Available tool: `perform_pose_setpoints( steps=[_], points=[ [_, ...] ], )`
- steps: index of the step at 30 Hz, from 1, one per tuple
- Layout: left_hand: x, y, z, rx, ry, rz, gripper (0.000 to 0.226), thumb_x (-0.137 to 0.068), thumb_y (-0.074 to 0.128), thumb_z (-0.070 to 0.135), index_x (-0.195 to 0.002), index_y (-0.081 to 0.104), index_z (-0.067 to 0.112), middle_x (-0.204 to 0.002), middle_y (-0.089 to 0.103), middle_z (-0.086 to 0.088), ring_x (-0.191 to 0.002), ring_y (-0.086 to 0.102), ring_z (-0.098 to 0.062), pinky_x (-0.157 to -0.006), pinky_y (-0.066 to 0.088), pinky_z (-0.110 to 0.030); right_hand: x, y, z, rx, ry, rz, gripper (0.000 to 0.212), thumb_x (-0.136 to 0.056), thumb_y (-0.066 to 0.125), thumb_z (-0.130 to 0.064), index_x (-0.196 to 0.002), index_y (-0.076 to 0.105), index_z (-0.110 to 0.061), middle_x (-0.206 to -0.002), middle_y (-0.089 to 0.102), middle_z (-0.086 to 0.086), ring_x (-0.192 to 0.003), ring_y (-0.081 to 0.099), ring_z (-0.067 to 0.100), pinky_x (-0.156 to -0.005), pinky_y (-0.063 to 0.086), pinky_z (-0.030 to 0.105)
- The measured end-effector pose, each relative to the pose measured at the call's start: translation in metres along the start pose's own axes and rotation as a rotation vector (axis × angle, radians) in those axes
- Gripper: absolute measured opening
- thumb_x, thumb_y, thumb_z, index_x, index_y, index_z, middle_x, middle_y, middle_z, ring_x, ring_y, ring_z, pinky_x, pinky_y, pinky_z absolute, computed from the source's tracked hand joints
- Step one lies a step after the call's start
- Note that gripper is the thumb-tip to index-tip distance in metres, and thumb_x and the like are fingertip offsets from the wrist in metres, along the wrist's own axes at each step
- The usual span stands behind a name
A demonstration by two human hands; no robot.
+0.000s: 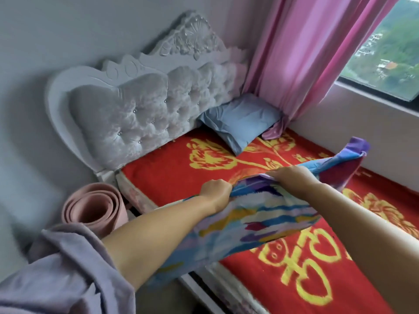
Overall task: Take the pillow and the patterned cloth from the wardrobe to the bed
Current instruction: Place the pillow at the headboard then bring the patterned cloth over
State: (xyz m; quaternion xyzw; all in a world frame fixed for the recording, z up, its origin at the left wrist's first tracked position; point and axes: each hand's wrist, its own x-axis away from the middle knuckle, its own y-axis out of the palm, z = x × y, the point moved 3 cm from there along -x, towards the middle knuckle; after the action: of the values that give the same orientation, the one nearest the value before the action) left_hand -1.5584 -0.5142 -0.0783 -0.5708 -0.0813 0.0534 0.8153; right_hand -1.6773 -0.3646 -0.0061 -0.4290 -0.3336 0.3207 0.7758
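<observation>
We reach both arms forward and slightly to the right, bare from the elbow down. Our left forearm runs up from a lilac sleeve pushed back near the elbow, and our left hand is curled into a tight fist, knuckles up, pinching the patterned cloth. Our right arm comes in from the lower right edge; our right hand lies palm down, fingers closed over the cloth's upper edge.
</observation>
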Motion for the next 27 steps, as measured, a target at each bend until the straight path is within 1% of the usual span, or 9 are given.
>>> perform_pose_setpoints(
  steps=[4,8,10,13,15,18,21,24,27],
  points=[
    [-0.072,-0.014,-0.025,0.071,-0.110,0.068,0.032,-0.091,0.055,0.041,-0.103,0.062,0.012,-0.108,0.067,-0.018,-0.098,0.063,-0.038,-0.077,0.049,-0.038,-0.087,-0.014,0.043,0.003,-0.036,0.079,0.036,-0.100,0.031,-0.042,-0.124,0.056,-0.032,-0.121,0.066,-0.001,-0.111,0.062,0.023,-0.094,0.049,0.036],
    [-0.127,-0.025,-0.065,0.202,-0.221,0.097,0.030,-0.086,0.061,0.044,-0.104,0.061,0.021,-0.106,0.069,-0.010,-0.097,0.065,-0.031,-0.072,0.048,-0.036,-0.170,-0.018,0.072,0.037,-0.093,0.100,0.031,-0.099,0.034,-0.034,-0.117,0.059,-0.028,-0.119,0.066,0.001,-0.109,0.062,0.026,-0.090,0.050,0.036],
    [-0.145,-0.024,-0.093,0.237,-0.291,0.073,0.039,-0.082,0.064,0.046,-0.112,0.057,0.022,-0.112,0.068,-0.008,-0.102,0.064,-0.029,-0.078,0.049,-0.036,-0.208,-0.015,0.080,0.034,-0.123,0.093,0.032,-0.099,0.034,-0.033,-0.119,0.058,-0.030,-0.118,0.066,0.001,-0.109,0.062,0.026,-0.088,0.049,0.036],
    [-0.162,-0.008,-0.142,0.209,-0.441,0.011,0.064,-0.075,0.069,0.052,-0.125,0.045,0.020,-0.123,0.060,-0.008,-0.111,0.060,-0.030,-0.086,0.049,-0.040,-0.267,-0.005,0.084,0.019,-0.132,0.083,0.028,-0.096,0.040,-0.029,-0.116,0.059,-0.032,-0.114,0.067,0.000,-0.105,0.063,0.025,-0.085,0.049,0.035],
    [-0.177,0.004,-0.173,0.203,-0.497,-0.010,0.068,-0.072,0.069,0.056,-0.124,0.043,0.020,-0.123,0.060,-0.008,-0.112,0.060,-0.031,-0.086,0.049,-0.041,-0.308,0.003,0.083,-0.010,-0.135,0.063,0.025,-0.095,0.043,-0.028,-0.112,0.060,-0.031,-0.112,0.068,0.002,-0.103,0.064,0.026,-0.085,0.050,0.035],
    [-0.213,0.013,-0.215,0.220,-0.479,-0.014,0.057,-0.078,0.066,0.053,-0.118,0.046,0.018,-0.118,0.064,-0.009,-0.107,0.062,-0.030,-0.082,0.050,-0.040,-0.372,0.011,0.077,-0.084,-0.130,0.012,0.019,-0.090,0.052,-0.026,-0.104,0.065,-0.027,-0.108,0.070,0.004,-0.100,0.065,0.028,-0.083,0.050,0.036],
    [-0.253,0.026,-0.260,0.164,-0.455,0.010,0.041,-0.087,0.055,0.051,-0.111,0.050,0.018,-0.113,0.066,-0.008,-0.104,0.063,-0.031,-0.079,0.049,-0.039,-0.442,0.021,0.068,-0.103,-0.138,-0.031,0.021,-0.087,0.055,-0.021,-0.104,0.066,-0.028,-0.108,0.070,0.002,-0.100,0.065,0.026,-0.083,0.050,0.035],
    [-0.288,0.043,-0.311,0.031,-0.454,0.079,0.037,-0.095,0.041,0.049,-0.115,0.050,0.020,-0.111,0.065,-0.004,-0.104,0.063,-0.030,-0.079,0.049,-0.039,-0.517,0.027,0.054,-0.129,-0.161,-0.058,0.024,-0.091,0.051,-0.022,-0.109,0.064,-0.030,-0.109,0.068,0.002,-0.102,0.064,0.026,-0.081,0.049,0.034],
    [-0.328,0.049,-0.366,0.048,-0.469,0.114,0.034,-0.099,0.035,0.043,-0.114,0.054,0.019,-0.111,0.066,-0.006,-0.103,0.063,-0.031,-0.079,0.050,-0.040,-0.592,0.031,0.038,-0.172,-0.173,-0.045,0.023,-0.088,0.054,-0.020,-0.105,0.066,-0.027,-0.103,0.069,0.004,-0.098,0.064,0.028,-0.075,0.046,0.032]
  ],
)
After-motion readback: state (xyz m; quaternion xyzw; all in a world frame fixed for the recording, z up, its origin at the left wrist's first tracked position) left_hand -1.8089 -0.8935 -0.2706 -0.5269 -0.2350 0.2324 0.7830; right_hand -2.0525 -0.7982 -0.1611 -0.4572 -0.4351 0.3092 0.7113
